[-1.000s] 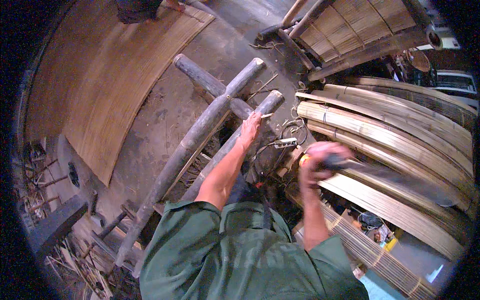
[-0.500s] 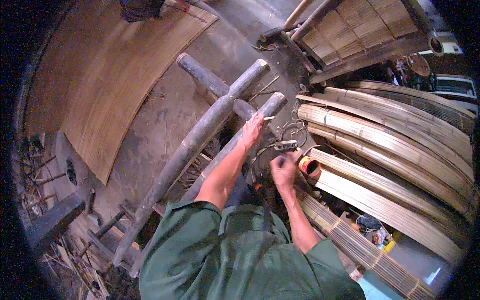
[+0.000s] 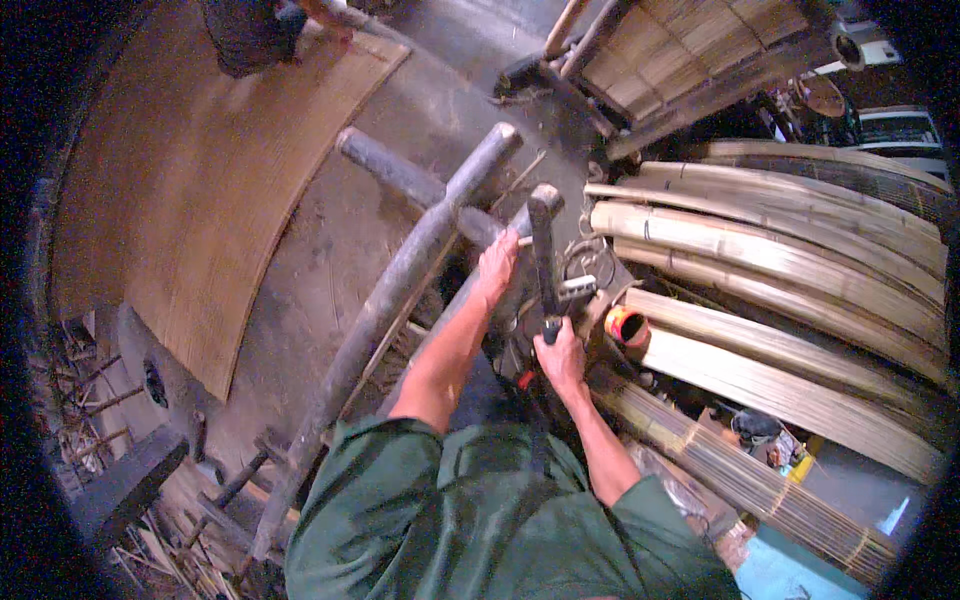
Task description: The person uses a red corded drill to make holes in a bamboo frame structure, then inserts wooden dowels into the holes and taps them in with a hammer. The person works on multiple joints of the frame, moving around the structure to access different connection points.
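Low in the frame, the person's green-sleeved shoulders fill the bottom centre, both bare forearms running up from there

Right hand (image 3: 562,352): clamped round the lower end of a dark-handled hammer (image 3: 545,255), just right of centre. Handle stands nearly upright in the picture; head is at the top, close beside the end of a pole. One second ago this hand was out to the right, over the bamboo stacks, blurred; half a second ago it was coming in toward centre. Now it is in front of the body with the tool raised. Judgement: the swing across is over and the tool is poised above the work, so a blow or a tap looks the likely step in hand.

Left hand (image 3: 497,268): laid flat on the right-hand pole of the wooden frame (image 3: 400,300), fingers spread, pressing rather than gripping so far as can be told. Position unchanged across all three frames – it is steadying the work.

Hands apart, hammer handle between them.

Just right of the hammer: a small orange-rimmed cup (image 3: 627,325) and some wire loops (image 3: 585,262) on the ground.

Right side of frame: stacked split bamboo bundles (image 3: 780,260), a finer slat bundle (image 3: 740,480) at lower right.

Upper left: a large woven bamboo mat (image 3: 190,190) on the floor, with another person (image 3: 250,30) at its far edge, top of the frame
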`<state>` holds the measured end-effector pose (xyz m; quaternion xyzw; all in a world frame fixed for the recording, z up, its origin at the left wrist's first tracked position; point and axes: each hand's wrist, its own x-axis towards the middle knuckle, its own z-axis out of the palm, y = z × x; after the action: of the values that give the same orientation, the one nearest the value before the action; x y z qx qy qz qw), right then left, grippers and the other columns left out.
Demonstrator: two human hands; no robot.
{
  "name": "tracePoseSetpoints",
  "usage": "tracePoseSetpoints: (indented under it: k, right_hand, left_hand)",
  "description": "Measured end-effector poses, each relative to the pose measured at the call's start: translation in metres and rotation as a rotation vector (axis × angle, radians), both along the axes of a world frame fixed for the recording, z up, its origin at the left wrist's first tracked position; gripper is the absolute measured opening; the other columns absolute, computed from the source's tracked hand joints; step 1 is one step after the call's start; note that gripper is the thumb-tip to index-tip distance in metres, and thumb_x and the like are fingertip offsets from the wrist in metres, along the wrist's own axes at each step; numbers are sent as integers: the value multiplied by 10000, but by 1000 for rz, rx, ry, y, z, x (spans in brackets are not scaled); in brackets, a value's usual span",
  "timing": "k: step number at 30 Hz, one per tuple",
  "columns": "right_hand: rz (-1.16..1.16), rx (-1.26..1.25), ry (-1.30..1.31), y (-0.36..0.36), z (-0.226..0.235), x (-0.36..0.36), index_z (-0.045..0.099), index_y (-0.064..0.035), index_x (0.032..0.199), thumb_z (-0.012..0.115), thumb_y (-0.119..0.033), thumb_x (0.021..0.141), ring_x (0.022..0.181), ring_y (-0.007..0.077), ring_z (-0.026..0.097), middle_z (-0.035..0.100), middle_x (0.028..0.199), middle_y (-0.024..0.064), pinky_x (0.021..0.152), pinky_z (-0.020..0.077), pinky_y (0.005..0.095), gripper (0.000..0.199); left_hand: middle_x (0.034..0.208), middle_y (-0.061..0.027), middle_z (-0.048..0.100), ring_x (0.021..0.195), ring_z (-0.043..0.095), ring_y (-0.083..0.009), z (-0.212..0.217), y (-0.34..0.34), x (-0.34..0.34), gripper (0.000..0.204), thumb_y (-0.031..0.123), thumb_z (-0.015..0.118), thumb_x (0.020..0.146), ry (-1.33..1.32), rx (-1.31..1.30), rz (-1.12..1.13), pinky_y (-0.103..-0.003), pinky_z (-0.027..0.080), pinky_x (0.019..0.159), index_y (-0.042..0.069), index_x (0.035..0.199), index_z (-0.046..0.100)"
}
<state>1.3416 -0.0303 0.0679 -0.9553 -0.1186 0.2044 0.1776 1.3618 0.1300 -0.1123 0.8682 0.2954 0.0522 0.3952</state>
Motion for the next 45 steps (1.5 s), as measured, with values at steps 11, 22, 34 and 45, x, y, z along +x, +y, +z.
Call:
tracePoseSetpoints:
  k: [11,22,34,45]
  right_hand:
    - [102,227,-210,8,6,7,566,-14,984,645,-144,739,871,321,600,623,917,118,810,471,421,288]
    - [-8,379,-350,44,84,32,595,-32,947,628,-185,806,845,242,624,643,897,111,709,500,366,211]
    - [-106,791,-275,53,123,40,547,-51,947,638,-206,816,788,197,570,596,768,77,642,482,359,222]
    - [8,567,-262,29,67,40,552,-17,1005,621,-163,816,654,288,586,605,769,131,644,485,389,248]
  left_hand:
    - [1229,-139,572,947,623,-361,13,6,0,397,119,497,853,-117,21,27,-486,505,794,173,1246,513]
    - [1256,-151,552,1030,602,-341,27,12,-4,364,193,468,886,-33,-72,76,-467,494,834,200,1245,530]
    - [1266,-143,546,992,606,-366,36,18,-11,364,191,472,888,77,-100,17,-480,496,773,208,1251,494]
    - [1261,-115,559,1004,612,-335,25,12,-8,352,153,475,879,-18,-14,60,-472,513,766,236,1216,531]
